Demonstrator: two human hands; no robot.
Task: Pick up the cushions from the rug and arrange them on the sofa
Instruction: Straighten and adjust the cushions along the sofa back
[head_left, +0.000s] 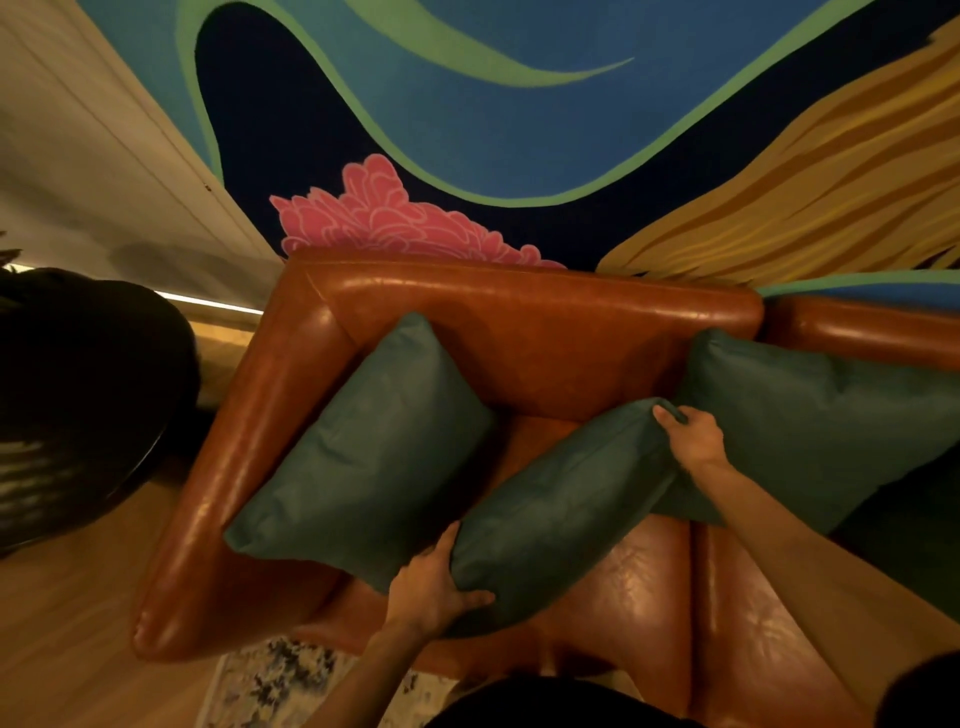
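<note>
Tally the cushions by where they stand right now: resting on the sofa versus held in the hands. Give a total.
Resting on the sofa, not held: 2, the left cushion against the armrest and the right cushion against the backrest.
Held: 1, the middle cushion, gripped by the left hand and the right hand.
Total: 3 green cushions.

Sofa: glossy reddish-brown leather.
Three cushions: left cushion, middle cushion, right cushion, all plain dark teal, no pattern.
Mural behind sofa back edge: navy ground, blue and green wavy bands, pink outlined cloud shape, ochre-brown streaks.
Rug at sofa front edge: pale, dark blotchy pattern.
Floor: light wood tone.
</note>
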